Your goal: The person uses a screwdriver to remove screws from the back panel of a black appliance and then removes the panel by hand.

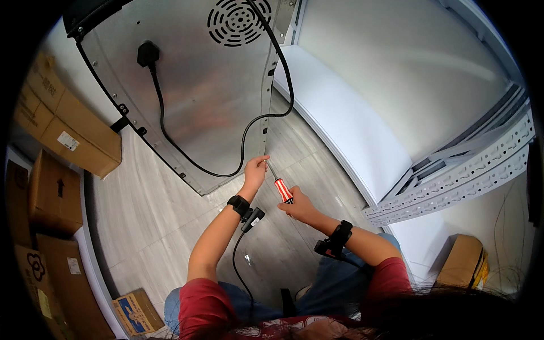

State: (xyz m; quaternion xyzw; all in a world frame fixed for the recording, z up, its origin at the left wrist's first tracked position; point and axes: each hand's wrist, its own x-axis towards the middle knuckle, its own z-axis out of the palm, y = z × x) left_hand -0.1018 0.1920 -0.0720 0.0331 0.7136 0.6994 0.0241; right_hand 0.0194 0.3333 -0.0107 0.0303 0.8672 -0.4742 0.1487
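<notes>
A metal appliance's back panel [198,96] stands before me, with a round vent, a black plug [148,54] and a black cable [286,73] looping down it. My left hand [255,173] is closed at the panel's lower right edge, by the screwdriver's tip; what its fingertips hold, if anything, is too small to make out. My right hand [299,205] grips a screwdriver [283,190] with a red-and-white striped handle, its shaft pointing up-left toward that edge. Both my wrists wear black strapped devices, and a thin cord hangs from the left one.
Cardboard boxes [56,192] are stacked along the left side, with a small box [136,311] at lower left. White shelving with perforated rails [447,175] lines the right, and another box [459,258] lies at lower right. The floor [141,209] has grey wood-look tiles.
</notes>
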